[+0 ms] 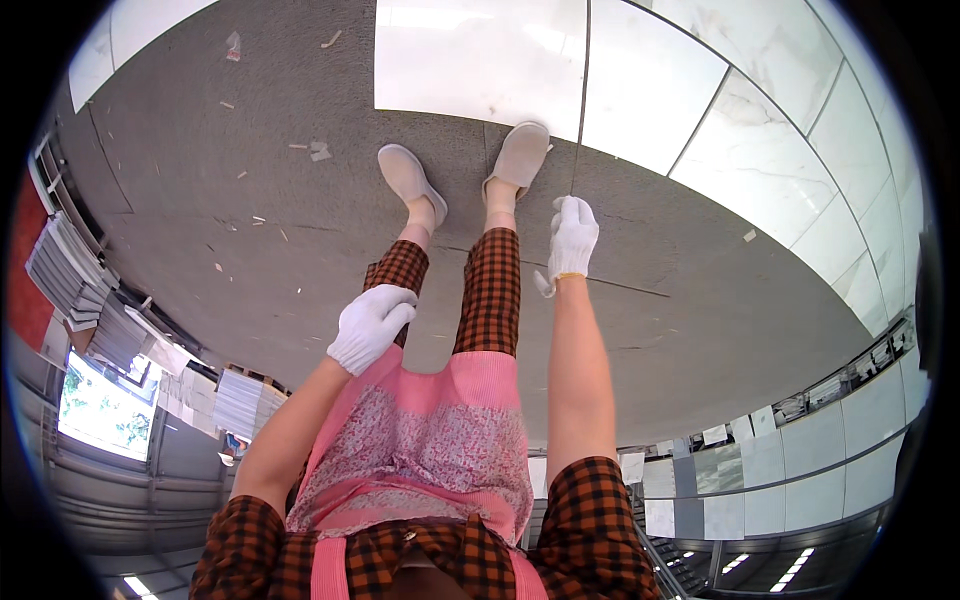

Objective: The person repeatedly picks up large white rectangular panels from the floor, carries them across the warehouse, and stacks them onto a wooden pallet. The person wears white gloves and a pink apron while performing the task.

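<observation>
My left hand (372,325), in a white knit glove, is beside my left thigh at the edge of the pink apron (450,400). Its fingers are loosely bent, the thumb a little apart, and no object shows in it. Farther out to the right is my right hand (573,238), gloved the same way, with its fingers curled together. Whatever they might hold is hidden. From its fingertips a thin dark line runs up to the gap between two white tiles (480,60); whether it is a floor seam or a held thing I cannot tell. Both my feet stand just short of the tiles' near edge.
Large marbled tiles (755,130) cover the floor ahead and curve off to the right. Small pale scraps (320,151) are scattered on the grey concrete floor (250,190). Stacks of panels (72,262) stand at the far left. Upright tile samples (790,470) line the lower right.
</observation>
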Motion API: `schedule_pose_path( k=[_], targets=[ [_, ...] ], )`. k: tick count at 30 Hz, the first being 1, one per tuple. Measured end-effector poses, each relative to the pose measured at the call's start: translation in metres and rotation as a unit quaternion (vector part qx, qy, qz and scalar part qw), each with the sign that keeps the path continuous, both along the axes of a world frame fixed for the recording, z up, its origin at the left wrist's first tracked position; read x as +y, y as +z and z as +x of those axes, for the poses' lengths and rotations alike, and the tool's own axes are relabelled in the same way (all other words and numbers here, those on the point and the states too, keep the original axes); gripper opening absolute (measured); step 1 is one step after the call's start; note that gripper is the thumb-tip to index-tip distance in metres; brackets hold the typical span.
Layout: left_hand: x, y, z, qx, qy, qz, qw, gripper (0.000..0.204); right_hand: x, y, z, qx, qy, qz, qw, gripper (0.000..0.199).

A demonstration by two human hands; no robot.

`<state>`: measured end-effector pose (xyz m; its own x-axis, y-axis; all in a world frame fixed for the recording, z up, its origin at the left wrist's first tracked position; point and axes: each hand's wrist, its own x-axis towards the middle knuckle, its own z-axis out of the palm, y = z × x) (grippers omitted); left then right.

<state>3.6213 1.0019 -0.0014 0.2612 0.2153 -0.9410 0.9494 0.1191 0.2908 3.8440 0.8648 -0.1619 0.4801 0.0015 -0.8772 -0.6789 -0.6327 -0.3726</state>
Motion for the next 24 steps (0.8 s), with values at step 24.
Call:
schedule_pose_path(
  k=[24],
  targets=[
    [-0.005,-0.027,0.022,0.071,0.042,0.0,0.997,0.028,-0.023,-0.111,-0.058,-0.131,0.155,-0.036,0.979,0.03]
  ],
)
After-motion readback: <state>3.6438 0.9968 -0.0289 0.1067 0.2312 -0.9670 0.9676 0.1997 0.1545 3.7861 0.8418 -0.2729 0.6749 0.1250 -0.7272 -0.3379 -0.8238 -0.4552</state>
